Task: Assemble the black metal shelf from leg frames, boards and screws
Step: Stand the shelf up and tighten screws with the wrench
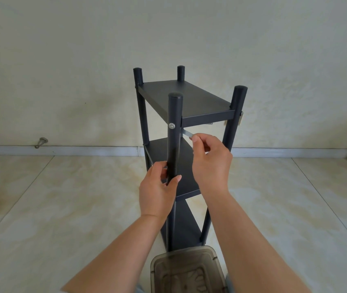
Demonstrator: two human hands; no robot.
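shelf [186, 98] stands upright on the floor [62, 208], 3 boards fitted. the near front leg [174, 132] runs vertical between both hands. left hand [157, 192] grips this leg below the screw [171, 125]. right hand [209, 158], just right of the leg, pinches a hex key [187, 133] that points left toward the leg's inner side, beneath the top board [187, 97]. the key's tip is hidden behind the leg.

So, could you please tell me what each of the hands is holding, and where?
The left hand grips the near leg at mid-height; the right hand pinches a small metal tool by its near end.
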